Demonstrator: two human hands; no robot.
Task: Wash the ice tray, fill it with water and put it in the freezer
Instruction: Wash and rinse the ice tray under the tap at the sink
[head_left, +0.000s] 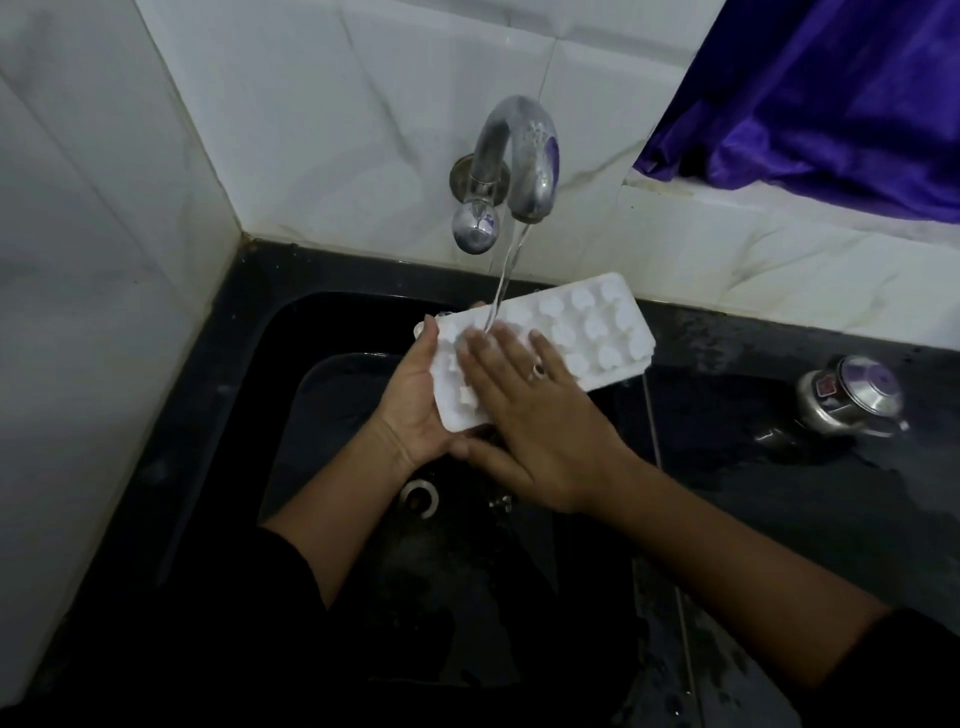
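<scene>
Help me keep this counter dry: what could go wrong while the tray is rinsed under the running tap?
1. The stream lands on the ice tray, whose right end reaches toward the counter; water may splash there, near the steel pot.
2. The left hand grips only one end of the wet tray while the right hand presses flat on it; it might slip into the sink.

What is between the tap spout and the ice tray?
A thin stream of water, running from the spout onto the tray, in the head view.
</scene>
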